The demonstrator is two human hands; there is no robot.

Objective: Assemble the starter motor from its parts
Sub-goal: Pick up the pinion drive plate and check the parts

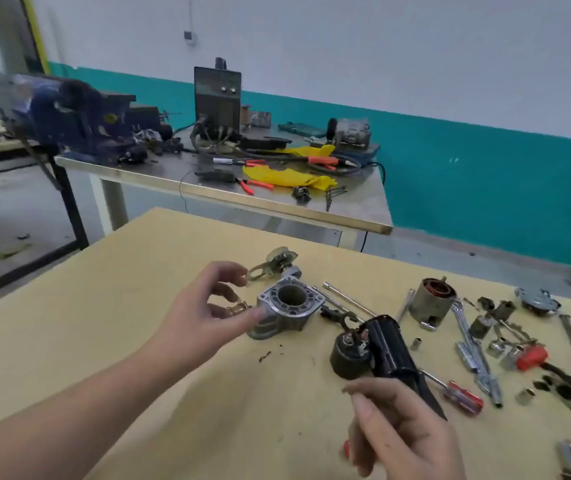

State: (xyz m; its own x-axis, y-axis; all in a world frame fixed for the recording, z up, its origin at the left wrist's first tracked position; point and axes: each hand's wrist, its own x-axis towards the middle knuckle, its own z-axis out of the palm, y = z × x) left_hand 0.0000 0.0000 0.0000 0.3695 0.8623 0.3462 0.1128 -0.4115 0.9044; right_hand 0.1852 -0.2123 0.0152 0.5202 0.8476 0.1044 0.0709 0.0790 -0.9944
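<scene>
Left hand point(216, 301) is out over the yellow worktable point(111, 327), fingers loosely curled, thumb tip pressing the flange of the aluminium nose housing point(289, 311). A small brass-coloured piece point(234, 309) sits inside the curl; whether the fingers actually pinch it, I can't tell. The housing stands bore-up, which looks deliberate: the open mouth faces the person, ready to take a part from above.

Right hand point(403, 434) is low and near, wrist cocked, fingers wrapped round the lower end of a black motor body point(393, 355), tilting it up and away. The solenoid point(348, 356) with its terminal studs hangs beside that body, seemingly attached.

Everything else is fanned out to the right within reach: the field coil casing point(433, 303) upright, a red-handled screwdriver point(455, 393) and a spanner point(473, 355) lying flat. Beyond the housing lies a bracket-like piece point(273, 263).

My guess: 2 main sub-assemblies are about to be brought together, still well apart.
</scene>
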